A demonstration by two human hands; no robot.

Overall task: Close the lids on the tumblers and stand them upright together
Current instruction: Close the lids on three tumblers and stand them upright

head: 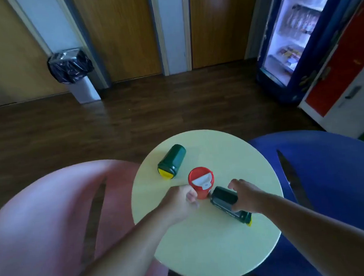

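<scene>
A red tumbler (201,182) with a red-and-white lid stands upright near the middle of the round pale-yellow table (209,242). My left hand (180,203) is curled against its lower left side, fingers closed. A dark green tumbler (223,199) lies on its side just right of the red one, its yellow-trimmed lid pointing toward the table's near right. My right hand (246,194) rests over it, fingers wrapping its body. A second dark green tumbler (172,161) with a yellow lid lies on its side at the far left of the table, untouched.
A pink chair (44,219) sits to the left of the table and a blue chair (325,162) to the right. Beyond lie dark wood floor, a bin with a black bag (71,66) and a lit drinks fridge (294,37).
</scene>
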